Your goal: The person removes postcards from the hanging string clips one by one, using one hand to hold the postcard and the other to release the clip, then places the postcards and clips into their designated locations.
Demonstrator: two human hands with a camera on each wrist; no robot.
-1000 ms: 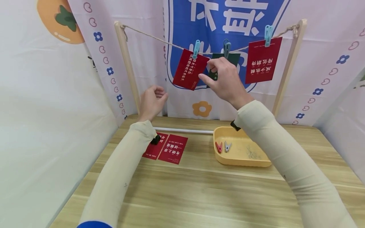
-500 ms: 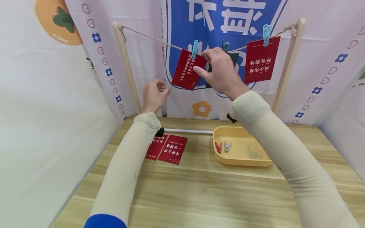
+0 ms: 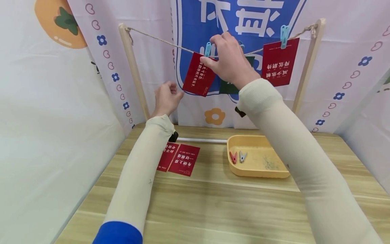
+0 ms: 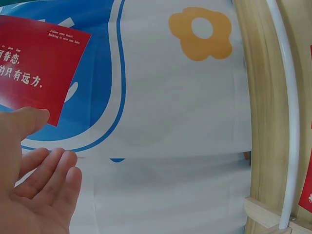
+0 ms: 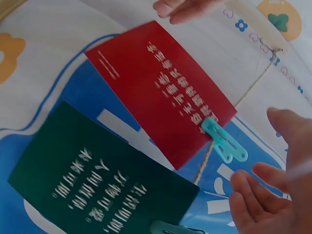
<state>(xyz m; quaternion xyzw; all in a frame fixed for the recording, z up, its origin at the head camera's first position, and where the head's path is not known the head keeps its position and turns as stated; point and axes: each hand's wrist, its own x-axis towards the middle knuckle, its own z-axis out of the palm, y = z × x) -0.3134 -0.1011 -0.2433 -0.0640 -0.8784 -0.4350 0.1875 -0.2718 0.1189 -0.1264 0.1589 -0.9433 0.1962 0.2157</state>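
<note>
A red card hangs tilted from the rope, held by a light blue clothespin. My right hand is beside this clothespin, thumb and fingers apart with nothing between them in the right wrist view. My left hand is by the card's lower left corner. In the left wrist view its thumb overlaps the card's edge, and its fingers are loosely bent and spread from the thumb. A dark green card hangs beside the red one under a teal clothespin, partly hidden behind my right hand in the head view.
Wooden posts carry the rope. Another red card hangs at the right under a blue clothespin. On the table lie two red cards. A yellow tray contains red and grey clothespins.
My right hand has moved up and left, from in front of the green card to beside the red card's clothespin. My left hand has risen slightly and shifted right, closer to the red card.
</note>
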